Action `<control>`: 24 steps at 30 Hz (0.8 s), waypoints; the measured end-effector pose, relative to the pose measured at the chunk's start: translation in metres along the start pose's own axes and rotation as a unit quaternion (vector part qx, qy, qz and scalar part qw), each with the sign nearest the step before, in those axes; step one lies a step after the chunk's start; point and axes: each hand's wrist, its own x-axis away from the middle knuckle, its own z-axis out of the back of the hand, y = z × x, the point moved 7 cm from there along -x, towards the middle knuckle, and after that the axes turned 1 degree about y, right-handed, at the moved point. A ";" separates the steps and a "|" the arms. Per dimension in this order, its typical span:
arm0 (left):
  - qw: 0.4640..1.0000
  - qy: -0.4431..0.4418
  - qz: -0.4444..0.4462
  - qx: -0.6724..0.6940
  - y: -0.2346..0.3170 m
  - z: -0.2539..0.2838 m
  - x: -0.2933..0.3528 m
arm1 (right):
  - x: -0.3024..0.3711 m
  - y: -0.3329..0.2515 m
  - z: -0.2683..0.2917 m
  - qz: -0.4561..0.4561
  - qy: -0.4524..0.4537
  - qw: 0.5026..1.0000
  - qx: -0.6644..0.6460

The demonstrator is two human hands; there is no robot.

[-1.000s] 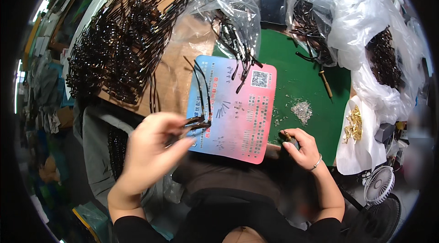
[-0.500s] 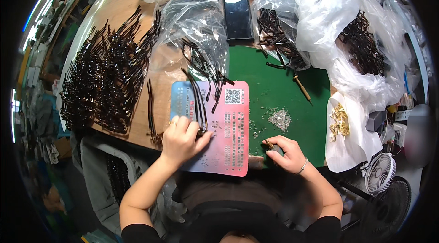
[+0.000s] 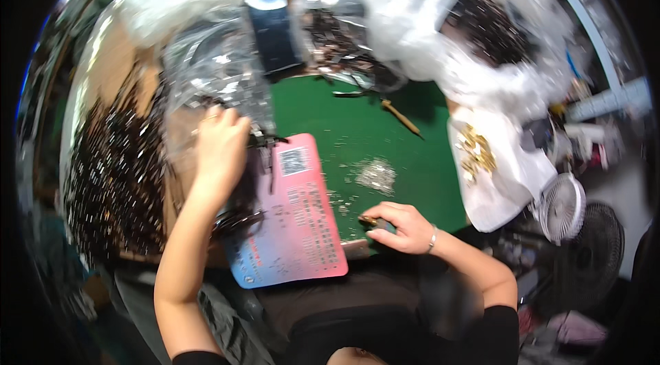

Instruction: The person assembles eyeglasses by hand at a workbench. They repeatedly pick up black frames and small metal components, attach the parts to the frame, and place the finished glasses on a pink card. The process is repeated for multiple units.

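Observation:
My left hand [image 3: 223,148] is over dark, glossy, slender rods that look like eyeglass temples [image 3: 258,139], at the mouth of a clear plastic bag [image 3: 220,66]. Blur hides its fingertips and whether they grip any. Below it, more temples [image 3: 240,220] lie on a pink-and-blue printed card [image 3: 302,214]. My right hand [image 3: 405,229] is closed around a small brass-coloured tool [image 3: 371,220], its end poking out past the fingers, at the near edge of the green mat [image 3: 426,186]. A pile of tiny silvery parts [image 3: 376,176] sits just beyond that hand.
A large heap of dark temples [image 3: 117,179] covers the left side. At the back are a dark phone-like slab [image 3: 273,31] and bagged temples [image 3: 485,21]. A brass-handled screwdriver [image 3: 402,119] lies on the mat. Gold-coloured pieces [image 3: 476,148] rest on white paper, near a white fan [image 3: 560,207].
My left hand has moved away from me, from the card's near part up to the bagged temples. The whole view has swung and blurred. My right hand keeps its hold on the tool.

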 end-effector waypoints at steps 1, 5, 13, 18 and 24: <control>0.999 0.012 -0.002 0.040 0.002 0.007 -0.005 | 0.004 0.002 0.001 0.000 0.010 1.000 0.005; 0.876 0.109 0.180 0.434 -0.028 0.033 -0.001 | 0.015 0.004 0.015 -0.048 -0.032 0.998 -0.007; 0.739 0.082 0.225 0.630 0.035 0.085 0.084 | 0.038 0.010 0.144 -0.151 0.182 0.895 0.379; 0.685 0.058 0.277 0.671 0.060 0.065 0.106 | 0.033 0.061 0.169 -0.143 0.169 0.814 0.536; 0.666 -0.053 0.327 0.668 0.083 0.044 0.119 | 0.036 0.035 0.179 -0.106 0.185 0.876 0.432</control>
